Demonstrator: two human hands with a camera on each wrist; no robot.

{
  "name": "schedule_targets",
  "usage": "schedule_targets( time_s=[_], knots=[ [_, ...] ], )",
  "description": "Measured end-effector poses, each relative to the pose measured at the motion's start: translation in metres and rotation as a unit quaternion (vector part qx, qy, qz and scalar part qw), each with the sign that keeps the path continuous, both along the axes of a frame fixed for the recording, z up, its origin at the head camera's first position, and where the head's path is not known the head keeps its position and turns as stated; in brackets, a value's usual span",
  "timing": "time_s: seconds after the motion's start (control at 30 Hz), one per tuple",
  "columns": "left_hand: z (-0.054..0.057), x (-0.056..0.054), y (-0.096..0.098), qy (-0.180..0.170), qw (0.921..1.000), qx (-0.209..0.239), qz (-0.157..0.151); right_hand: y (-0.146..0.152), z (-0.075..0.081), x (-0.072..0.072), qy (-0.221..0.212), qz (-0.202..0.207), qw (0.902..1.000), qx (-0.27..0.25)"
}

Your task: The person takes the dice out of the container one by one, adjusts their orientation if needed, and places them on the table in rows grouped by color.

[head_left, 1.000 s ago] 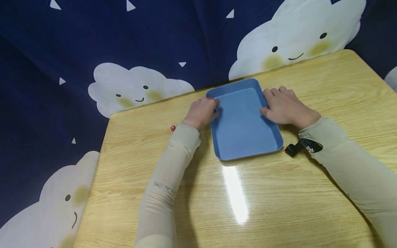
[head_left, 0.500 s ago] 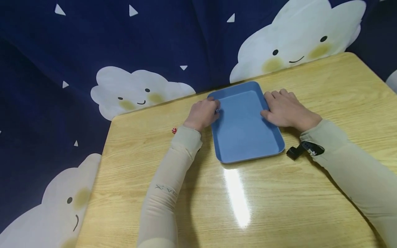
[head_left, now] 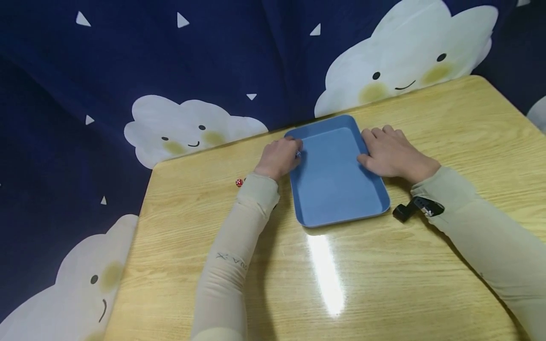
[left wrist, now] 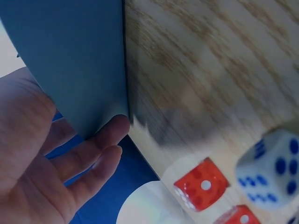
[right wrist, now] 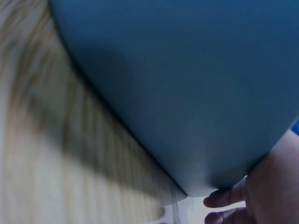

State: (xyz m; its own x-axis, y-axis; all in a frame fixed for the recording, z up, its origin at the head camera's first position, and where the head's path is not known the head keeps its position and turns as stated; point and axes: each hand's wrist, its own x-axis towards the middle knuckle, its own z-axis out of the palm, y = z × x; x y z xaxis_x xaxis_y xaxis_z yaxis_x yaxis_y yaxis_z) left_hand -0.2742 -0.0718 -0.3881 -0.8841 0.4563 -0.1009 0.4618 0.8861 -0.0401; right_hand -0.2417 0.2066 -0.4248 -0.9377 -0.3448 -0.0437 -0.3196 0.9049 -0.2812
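Note:
A shallow blue tray (head_left: 341, 175) lies on the wooden table. My left hand (head_left: 279, 156) grips its left rim near the far corner, thumb on the inner side and fingers against the outer wall. A small bluish-white spot shows at that hand, too small to identify. On the opposite side, my right hand (head_left: 390, 154) holds the right rim, its thumb over the edge. In the right wrist view, fingers (right wrist: 224, 198) reach the tray's outer wall (right wrist: 187, 93). Beside the left hand lie a red die (left wrist: 203, 184), a second red die (left wrist: 238, 217) and a white die with blue pips (left wrist: 271, 168).
The wooden table (head_left: 187, 227) extends around the tray, with a bright light reflection in front. A dark blue curtain (head_left: 230, 47) with printed clouds hangs along the far and left edges. A black wrist-camera mount (head_left: 415, 208) projects from the right sleeve.
Both hands keep their hold on the tray, which stays in place on the table. The head view has shifted slightly, so the scene sits a little lower.

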Motion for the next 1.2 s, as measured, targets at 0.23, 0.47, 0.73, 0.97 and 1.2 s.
schedule_targets(
  time_s=[0.23, 0.47, 0.73, 0.97, 1.2],
  knots=[
    [0.000, 0.001, -0.001, 0.010, 1.0000, 0.001, -0.002, -0.001, 0.000, 0.000, 0.003, 0.000, 1.0000, -0.001],
    [0.000, 0.001, -0.001, 0.006, 0.9999, -0.007, 0.009, -0.004, 0.001, 0.002, -0.003, 0.001, 1.0000, -0.002],
    [0.000, 0.003, 0.000, 0.012, 0.9998, -0.009, 0.016, -0.005, 0.002, 0.002, -0.001, 0.000, 1.0000, -0.005],
    [0.002, 0.006, 0.001, 0.016, 0.9996, -0.014, 0.019, -0.004, 0.002, 0.002, -0.002, 0.003, 1.0000, -0.003],
    [0.007, 0.011, 0.000, 0.023, 0.9997, -0.001, 0.011, -0.001, 0.001, 0.002, -0.006, 0.001, 1.0000, 0.002]
  ],
)
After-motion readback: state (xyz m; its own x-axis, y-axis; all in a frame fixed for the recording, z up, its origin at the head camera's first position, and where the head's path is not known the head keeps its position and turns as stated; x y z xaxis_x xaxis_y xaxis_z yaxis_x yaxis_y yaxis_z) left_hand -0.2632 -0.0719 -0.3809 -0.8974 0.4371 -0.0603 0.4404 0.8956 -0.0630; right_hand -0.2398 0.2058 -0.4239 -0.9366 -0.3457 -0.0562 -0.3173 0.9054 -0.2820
